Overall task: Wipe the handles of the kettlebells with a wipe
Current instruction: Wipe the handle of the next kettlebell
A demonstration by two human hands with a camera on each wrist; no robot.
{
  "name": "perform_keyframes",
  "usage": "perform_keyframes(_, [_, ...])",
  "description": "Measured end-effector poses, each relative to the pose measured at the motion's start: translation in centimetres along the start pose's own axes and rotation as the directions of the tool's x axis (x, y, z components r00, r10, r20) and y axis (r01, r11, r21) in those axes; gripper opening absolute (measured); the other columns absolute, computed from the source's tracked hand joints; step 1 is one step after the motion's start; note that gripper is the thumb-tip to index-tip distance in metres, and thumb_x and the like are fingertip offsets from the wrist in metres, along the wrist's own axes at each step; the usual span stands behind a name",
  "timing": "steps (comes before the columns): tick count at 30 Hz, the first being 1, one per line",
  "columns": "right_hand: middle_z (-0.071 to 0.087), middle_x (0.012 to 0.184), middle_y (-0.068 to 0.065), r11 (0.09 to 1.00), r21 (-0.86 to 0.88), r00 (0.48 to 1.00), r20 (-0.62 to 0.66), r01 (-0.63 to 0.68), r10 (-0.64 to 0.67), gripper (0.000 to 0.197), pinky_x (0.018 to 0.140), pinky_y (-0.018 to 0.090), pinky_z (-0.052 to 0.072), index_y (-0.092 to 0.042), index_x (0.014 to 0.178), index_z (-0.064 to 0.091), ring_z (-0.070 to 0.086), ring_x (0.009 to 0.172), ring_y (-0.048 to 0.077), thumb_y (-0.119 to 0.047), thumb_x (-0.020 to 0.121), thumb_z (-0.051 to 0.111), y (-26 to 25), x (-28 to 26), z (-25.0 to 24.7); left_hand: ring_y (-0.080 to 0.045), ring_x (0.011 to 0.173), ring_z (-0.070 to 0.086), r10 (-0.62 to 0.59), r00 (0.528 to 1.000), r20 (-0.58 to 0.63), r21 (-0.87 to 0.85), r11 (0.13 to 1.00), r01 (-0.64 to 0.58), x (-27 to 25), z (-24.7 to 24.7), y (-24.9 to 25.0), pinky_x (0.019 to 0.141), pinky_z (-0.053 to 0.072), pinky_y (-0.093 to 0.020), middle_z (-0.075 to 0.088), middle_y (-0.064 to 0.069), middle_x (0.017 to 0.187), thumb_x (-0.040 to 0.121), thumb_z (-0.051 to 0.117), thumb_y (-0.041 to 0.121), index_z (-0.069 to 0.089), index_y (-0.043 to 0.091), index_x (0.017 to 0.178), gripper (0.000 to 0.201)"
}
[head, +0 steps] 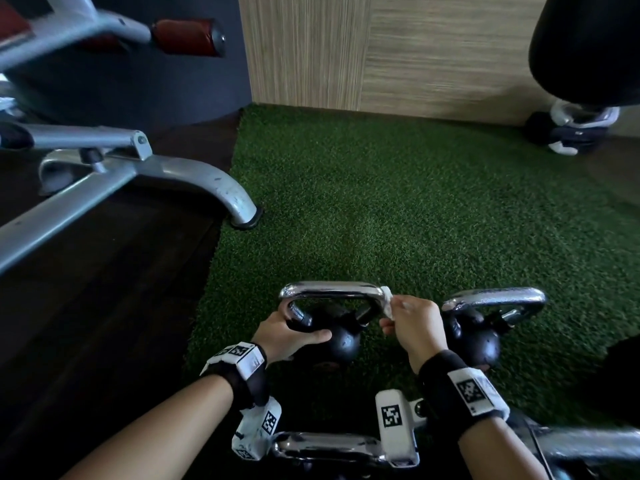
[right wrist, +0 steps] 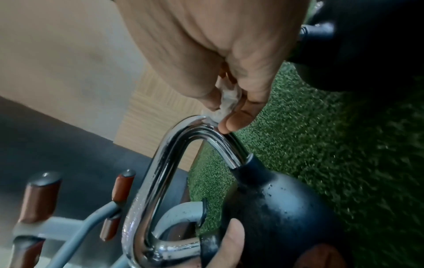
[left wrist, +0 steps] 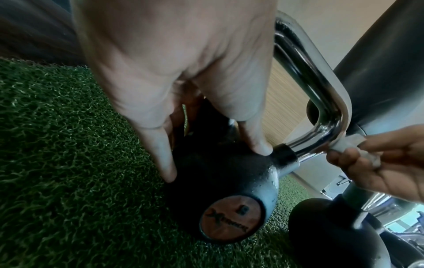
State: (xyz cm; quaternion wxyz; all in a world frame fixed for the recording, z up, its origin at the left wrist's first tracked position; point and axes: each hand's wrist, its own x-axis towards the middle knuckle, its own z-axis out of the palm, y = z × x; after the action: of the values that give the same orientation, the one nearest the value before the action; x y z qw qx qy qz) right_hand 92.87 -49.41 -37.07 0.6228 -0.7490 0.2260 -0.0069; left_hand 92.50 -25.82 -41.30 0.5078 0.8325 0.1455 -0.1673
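On chrome handle's point(head: 332, 289) right bend, wipe point(head: 387, 301) pinched by right fingers point(right wrist: 236, 121), left hand point(head: 289, 336) gripping kettlebell point(head: 341, 341)

Right hand pressing a wipe to a kettlebell handle

The right hand point(right wrist: 224, 54) pinches a crumpled white wipe point(right wrist: 226, 103) between thumb and fingers and holds it against the top bend of a shiny chrome handle point(right wrist: 146, 195). The handle rises from a black kettlebell point(right wrist: 280, 208) lying on green turf point(right wrist: 332, 145). At the bottom edge, a thumb of the left hand point(right wrist: 229, 244) rests on the kettlebell's body beside the handle's lower end. A second black kettlebell point(right wrist: 367, 45) sits at upper right. Behind stands a grey gym frame point(right wrist: 75, 226) with reddish-brown pads, and a pale wood wall point(right wrist: 69, 54).
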Motion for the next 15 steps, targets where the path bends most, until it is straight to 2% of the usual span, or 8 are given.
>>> perform_keyframes(2, [0.069,0.070,0.011,0.993,0.081,0.996,0.033,-0.081,0.079,0.024,0.055,0.029,0.052,-0.004,0.088,0.073,0.061,0.057,0.018,-0.004,0.104,0.054,0.0,0.0,0.1,-0.011,0.091,0.073,0.001,1.000,-0.004,0.004,1.000,-0.001,0.1,-0.1,0.0,0.070,0.066,-0.036,0.073,0.008,0.103,0.047,0.095,0.062,0.071,0.032,0.102,0.067])
perform_keyframes(4, [0.066,0.070,0.011,0.962,0.173,0.974,0.122,-0.212,0.193,0.015,0.054,0.026,0.051,0.002,0.092,0.070,0.059,0.058,0.017,-0.002,0.101,0.060,0.1,-0.1,0.5,-0.012,0.088,0.075,-0.007,1.000,0.006,-0.001,1.000,0.007,0.3,-0.3,-0.1,0.071,0.066,-0.037,0.076,0.006,0.100,0.041,0.095,0.065,0.073,0.030,0.102,0.074])
perform_keyframes(7, [0.063,0.070,0.014,0.929,0.189,0.941,0.185,-0.318,0.285,0.014,0.049,0.024,0.050,0.001,0.086,0.066,0.058,0.058,0.019,0.004,0.099,0.061,0.3,-0.2,1.0,-0.012,0.091,0.074,0.002,1.000,0.010,0.068,0.998,-0.003,0.5,-0.4,-0.1,0.081,0.064,-0.035,0.076,0.008,0.100,0.037,0.091,0.077,0.072,0.031,0.103,0.082])
perform_keyframes(9, [0.063,0.072,0.013,0.936,0.137,0.936,0.191,-0.325,0.297,0.016,0.048,0.024,0.048,-0.003,0.085,0.066,0.057,0.058,0.018,0.001,0.099,0.061,0.5,0.0,0.9,-0.012,0.090,0.072,-0.002,1.000,0.025,0.205,0.979,-0.003,0.4,-0.7,0.2,0.083,0.061,-0.029,0.074,0.011,0.099,0.046,0.084,0.082,0.070,0.034,0.103,0.076])
perform_keyframes(11, [0.063,0.071,0.010,0.948,0.050,0.937,0.179,-0.314,0.301,0.011,0.045,0.024,0.043,-0.010,0.089,0.069,0.053,0.056,0.016,-0.008,0.099,0.066,0.9,0.1,0.2,-0.013,0.089,0.071,-0.059,0.992,0.110,0.287,0.957,0.025,0.2,-1.4,1.0,0.075,0.061,-0.027,0.073,0.006,0.105,0.059,0.080,0.079,0.069,0.033,0.108,0.068])
perform_keyframes(13, [0.061,0.067,0.006,0.955,-0.005,0.946,0.134,-0.296,0.294,0.003,0.041,0.020,0.036,-0.013,0.094,0.070,0.049,0.052,0.013,-0.013,0.097,0.071,1.2,0.1,-0.5,-0.020,0.099,0.072,-0.184,0.957,0.224,0.337,0.936,0.101,-0.1,-2.4,2.0,0.081,0.063,-0.031,0.072,-0.004,0.115,0.080,0.076,0.063,0.066,0.021,0.122,0.060])
perform_keyframes(15, [0.061,0.065,0.006,0.965,-0.004,0.957,0.133,-0.261,0.259,0.006,0.040,0.019,0.036,-0.011,0.091,0.070,0.048,0.050,0.012,-0.012,0.094,0.073,1.0,-0.4,-1.0,-0.028,0.109,0.072,-0.274,0.899,0.341,0.388,0.912,0.131,-1.1,-3.9,3.4,0.085,0.060,-0.030,0.072,-0.013,0.119,0.095,0.067,0.047,0.066,0.009,0.125,0.049])
